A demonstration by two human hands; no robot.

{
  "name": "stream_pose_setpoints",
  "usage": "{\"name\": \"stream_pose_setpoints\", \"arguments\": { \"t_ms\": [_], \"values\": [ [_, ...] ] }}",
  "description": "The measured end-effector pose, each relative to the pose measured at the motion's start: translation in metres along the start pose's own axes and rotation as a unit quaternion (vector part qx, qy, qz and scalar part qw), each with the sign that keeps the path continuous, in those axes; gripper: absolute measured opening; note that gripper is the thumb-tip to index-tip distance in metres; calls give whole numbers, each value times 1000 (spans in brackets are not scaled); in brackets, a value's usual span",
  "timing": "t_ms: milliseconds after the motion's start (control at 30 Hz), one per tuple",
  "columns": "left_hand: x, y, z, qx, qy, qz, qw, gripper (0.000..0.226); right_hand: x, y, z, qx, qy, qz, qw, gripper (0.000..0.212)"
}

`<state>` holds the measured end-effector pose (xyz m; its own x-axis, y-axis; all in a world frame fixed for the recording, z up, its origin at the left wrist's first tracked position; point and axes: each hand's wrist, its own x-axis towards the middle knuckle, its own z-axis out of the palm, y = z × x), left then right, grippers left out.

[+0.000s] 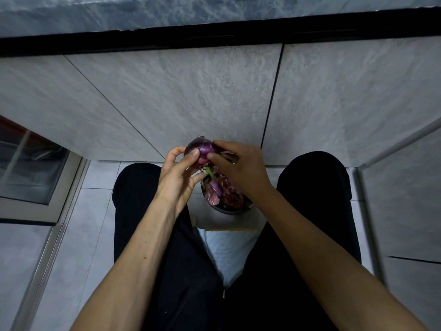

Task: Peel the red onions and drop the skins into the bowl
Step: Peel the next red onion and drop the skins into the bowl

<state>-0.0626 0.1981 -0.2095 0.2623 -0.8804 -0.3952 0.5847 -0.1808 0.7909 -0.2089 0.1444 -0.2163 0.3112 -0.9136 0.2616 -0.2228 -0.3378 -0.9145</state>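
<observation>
The red onion (201, 149) is looking glossy and smooth where it's bare, purple and catching the light. Just below it, the skins (220, 191) piling in the bowl (226, 209) are looking papery, dry and crinkly, totally matt. The bowl's rim is showing dark with a dull sheen; can't tell the material. Behind the onion, the wall tiles (167, 96) are looking like grey stone, matt with a rough grain. Either side of the bowl, the trousers (148, 211) are looking like soft black matt cloth.
</observation>
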Motion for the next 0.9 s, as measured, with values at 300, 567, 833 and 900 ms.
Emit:
{"name": "stream_pose_setpoints", "arguments": {
  "t_ms": [300, 567, 833, 900],
  "values": [
    [-1, -2, 0, 37, 15, 17, 999, 32, 0, 5, 1, -154, -57, -75, 984, 22],
    [0, -5, 0, 55, 21, 48, 997, 35, -2, 5, 11, -286, 31, -149, 946, 4],
    [0, 0, -2, -9, -37, 21, 999, 44, 6, -5, 1, -60, 96, 82, 990, 12],
    [1, 1, -5, -21, -51, 3, 998, 67, 10, -3, -6, 4, 80, 125, 989, 13]
  ]
}}
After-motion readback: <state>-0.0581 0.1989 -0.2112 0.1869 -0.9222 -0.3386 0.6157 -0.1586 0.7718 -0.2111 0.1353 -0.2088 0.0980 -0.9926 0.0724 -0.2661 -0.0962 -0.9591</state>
